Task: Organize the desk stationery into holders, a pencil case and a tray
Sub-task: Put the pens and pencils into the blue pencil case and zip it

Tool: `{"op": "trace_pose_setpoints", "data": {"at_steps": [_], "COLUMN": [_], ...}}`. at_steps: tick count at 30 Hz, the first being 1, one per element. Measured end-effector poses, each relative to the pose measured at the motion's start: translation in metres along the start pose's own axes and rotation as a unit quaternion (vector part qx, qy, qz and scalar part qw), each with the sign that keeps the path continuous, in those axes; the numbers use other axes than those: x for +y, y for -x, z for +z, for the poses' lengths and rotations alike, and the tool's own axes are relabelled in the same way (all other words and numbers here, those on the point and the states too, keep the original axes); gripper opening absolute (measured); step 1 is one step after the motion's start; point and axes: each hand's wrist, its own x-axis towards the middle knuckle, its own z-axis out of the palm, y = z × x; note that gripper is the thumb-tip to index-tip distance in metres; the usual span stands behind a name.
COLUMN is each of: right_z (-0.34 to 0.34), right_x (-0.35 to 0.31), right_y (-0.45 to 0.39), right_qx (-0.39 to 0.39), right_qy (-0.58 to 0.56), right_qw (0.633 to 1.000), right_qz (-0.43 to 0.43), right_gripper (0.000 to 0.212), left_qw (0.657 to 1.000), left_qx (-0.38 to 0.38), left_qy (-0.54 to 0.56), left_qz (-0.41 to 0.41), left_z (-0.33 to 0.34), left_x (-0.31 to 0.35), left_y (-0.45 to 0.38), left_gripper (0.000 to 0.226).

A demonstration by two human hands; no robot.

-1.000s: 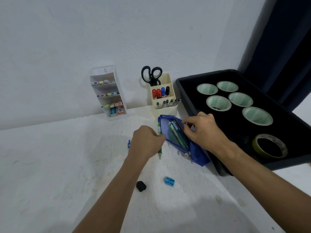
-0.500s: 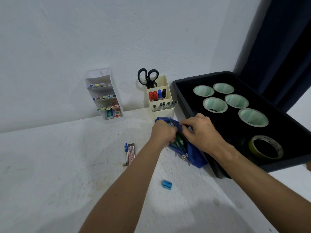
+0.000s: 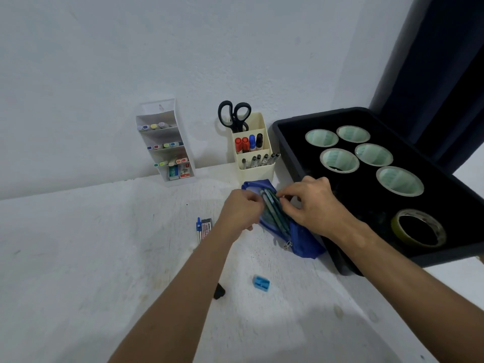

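Note:
A blue pencil case lies unzipped on the white desk beside the black tray. Several green and grey pens lie inside it. My left hand grips the case's left edge. My right hand pinches the right edge at the opening, so both hands hold it apart. On the desk lie a blue compass and a lead box, a blue sharpener and a small black object, partly hidden by my left forearm.
A cream holder with markers, pens and black scissors stands at the wall. A white tiered holder with highlighters and erasers is to its left. The tray holds several tape rolls and an olive roll. A dark curtain hangs at right.
My left hand carried a green pen from the desk into the case and now holds the case's edge. The compass and lead box came into view as the hand moved away.

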Motion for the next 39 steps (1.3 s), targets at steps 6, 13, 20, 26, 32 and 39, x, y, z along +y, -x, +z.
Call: {"op": "trace_pose_setpoints", "data": {"at_steps": [6,13,20,26,32,39], "right_z": [-0.001,-0.002,-0.003,-0.003,-0.003,-0.003], "right_x": [-0.001,-0.005,-0.005,-0.003,-0.002,-0.001], "right_y": [0.0,0.0,0.001,0.0,0.0,-0.001], "right_qx": [-0.026,-0.036,-0.027,-0.038,-0.033,-0.02], "right_qy": [0.017,0.032,0.023,0.015,0.004,0.007], "right_qw": [0.999,0.999,0.999,0.999,0.999,0.999], "right_qz": [-0.014,-0.018,0.001,0.01,0.02,0.033], "right_gripper": [0.018,0.018,0.019,0.021,0.021,0.021], "left_qw": [0.983,0.937,0.918,0.941,0.993,0.984], "left_qx": [0.105,0.12,0.153,0.135,0.058,-0.032], "left_qy": [-0.149,-0.321,-0.362,-0.307,-0.105,0.151], "left_qz": [-0.009,-0.065,-0.049,-0.044,-0.018,-0.088], "left_z": [-0.041,-0.056,-0.041,-0.039,-0.042,-0.02], "left_x": [-0.044,-0.072,-0.072,-0.066,-0.029,0.013], "left_y": [0.008,0.028,0.041,0.041,0.035,0.018], "left_gripper": [0.023,0.027,0.027,0.028,0.013,0.015]}}
